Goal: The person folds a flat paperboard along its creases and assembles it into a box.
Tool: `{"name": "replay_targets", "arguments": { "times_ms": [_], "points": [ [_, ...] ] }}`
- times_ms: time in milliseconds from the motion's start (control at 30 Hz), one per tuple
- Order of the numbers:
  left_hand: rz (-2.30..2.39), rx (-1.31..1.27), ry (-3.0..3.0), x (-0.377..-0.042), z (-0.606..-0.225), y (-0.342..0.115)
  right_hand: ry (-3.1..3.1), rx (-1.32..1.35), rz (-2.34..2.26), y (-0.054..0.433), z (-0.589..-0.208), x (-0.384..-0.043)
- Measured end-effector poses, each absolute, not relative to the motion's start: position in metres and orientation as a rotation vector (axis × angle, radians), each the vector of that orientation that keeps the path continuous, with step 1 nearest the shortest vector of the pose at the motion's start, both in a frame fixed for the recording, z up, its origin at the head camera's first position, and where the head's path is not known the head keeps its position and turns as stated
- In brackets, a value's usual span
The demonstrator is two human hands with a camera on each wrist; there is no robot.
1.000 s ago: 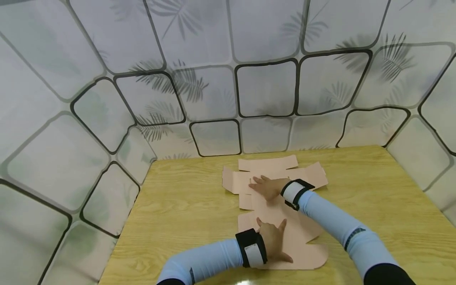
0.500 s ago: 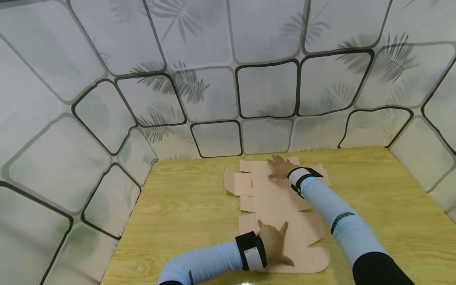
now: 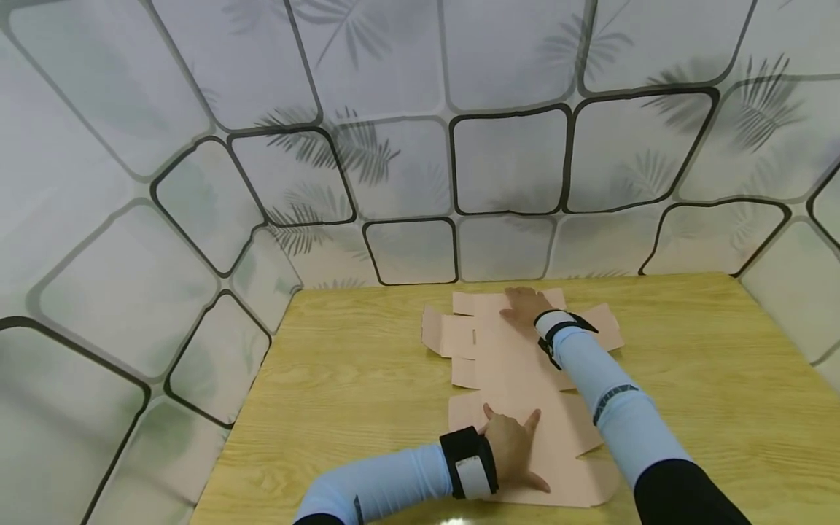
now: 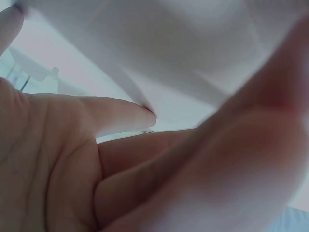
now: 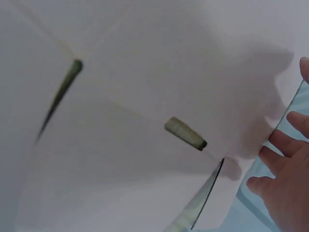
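A flat, unfolded tan cardboard box blank (image 3: pixel 508 372) with side flaps and slots lies lengthwise on the wooden table. My left hand (image 3: pixel 513 448) presses on its near part, with thumb and outer fingers spread. Close up in the left wrist view, fingertips (image 4: pixel 142 116) meet the pale cardboard, while other fingers blur across the foreground. At the far end of the blank, my right hand (image 3: pixel 525 306) reaches out with extended fingers. The right wrist view has this hand's fingers (image 5: pixel 285 145) right at the cardboard's edge, near a cut slot (image 5: pixel 186 133).
The wooden tabletop (image 3: pixel 354 364) extends to both sides of the cardboard. A patterned fabric wall (image 3: pixel 407 168) rises behind the table and along its sides. Raised side flaps (image 3: pixel 432 328) tilt up at the blank's far left.
My right hand has slid forward along the cardboard from its slotted middle section to the far edge. My left hand stays pressed on the near part. The head view has shifted slightly.
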State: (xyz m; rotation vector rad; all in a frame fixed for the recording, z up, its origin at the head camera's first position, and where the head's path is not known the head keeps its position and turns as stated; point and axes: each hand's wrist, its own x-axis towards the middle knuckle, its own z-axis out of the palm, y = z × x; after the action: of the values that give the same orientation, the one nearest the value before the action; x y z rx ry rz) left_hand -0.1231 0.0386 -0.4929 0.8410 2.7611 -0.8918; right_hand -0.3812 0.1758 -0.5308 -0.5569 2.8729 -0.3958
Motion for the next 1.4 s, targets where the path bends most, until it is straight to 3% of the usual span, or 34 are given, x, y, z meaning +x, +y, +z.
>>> {"name": "replay_targets", "arguments": {
  "times_ms": [200,567,1133,1400],
  "points": [
    [-0.833,0.827,2.761,-0.122,-0.491,0.040,3.012,-0.676,-0.227,0.172,-0.491,-0.372],
    [-0.819,0.835,2.744,-0.125,-0.489,0.039,3.024,-0.820,-0.517,0.180,-0.425,-0.340],
    [-0.899,0.734,2.770,-0.153,-0.490,0.042,3.197,-1.205,-0.660,0.179,-0.419,-0.285],
    [-0.780,0.753,2.787,-0.166,-0.489,0.038,3.272,-1.233,-0.615,0.179,-0.423,-0.269]
  ]
}}
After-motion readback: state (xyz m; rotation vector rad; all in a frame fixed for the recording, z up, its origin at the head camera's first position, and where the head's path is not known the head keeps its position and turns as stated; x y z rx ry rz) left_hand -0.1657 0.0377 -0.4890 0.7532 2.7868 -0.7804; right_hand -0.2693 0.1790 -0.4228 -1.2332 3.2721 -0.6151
